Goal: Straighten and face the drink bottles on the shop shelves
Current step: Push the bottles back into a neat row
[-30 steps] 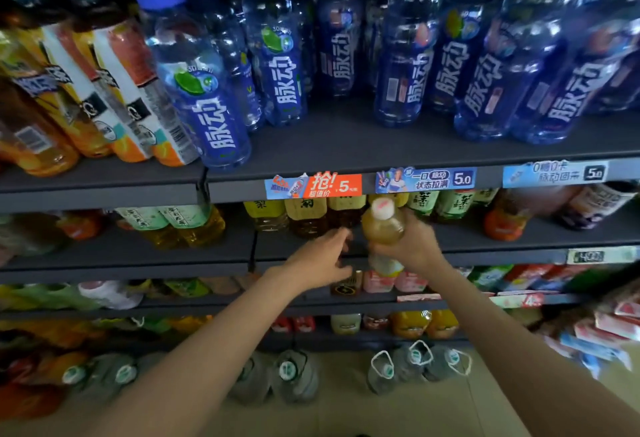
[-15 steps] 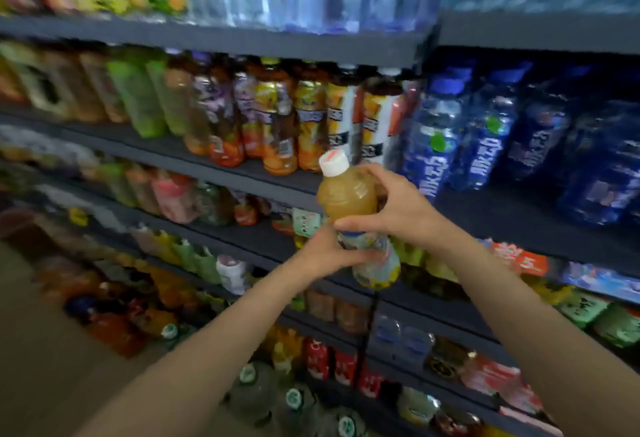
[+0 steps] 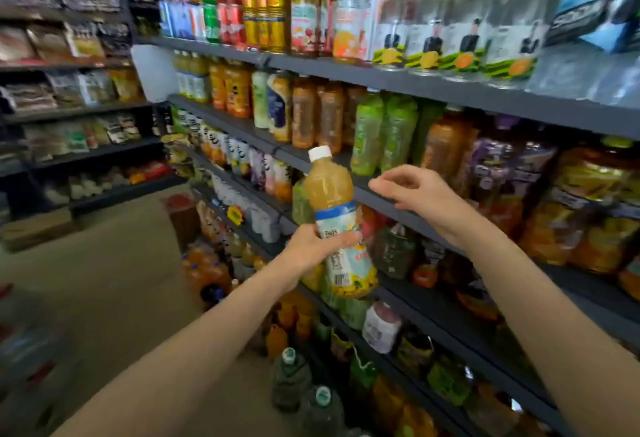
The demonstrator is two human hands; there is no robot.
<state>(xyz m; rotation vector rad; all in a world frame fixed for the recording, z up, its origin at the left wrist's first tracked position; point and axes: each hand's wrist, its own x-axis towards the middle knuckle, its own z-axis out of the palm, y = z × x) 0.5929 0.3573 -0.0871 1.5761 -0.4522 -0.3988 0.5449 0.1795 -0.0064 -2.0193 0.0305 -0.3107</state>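
single head-worn view, angled down and leftward along the drink shelves (image 3: 398, 88), close to both forearms

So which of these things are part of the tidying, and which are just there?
Part of the job:
- yellow juice bottle, gripped by the left hand
- right hand, holding nothing
- green bottles on the shelf

Just there:
- snack packets
- floor

Dark shelves (image 3: 408, 88) run in tiers. Cans (image 3: 263, 11) stand on the top tier; green bottles (image 3: 382, 135) stand one tier below them, with orange bottles (image 3: 317, 114) just left of the green bottles.
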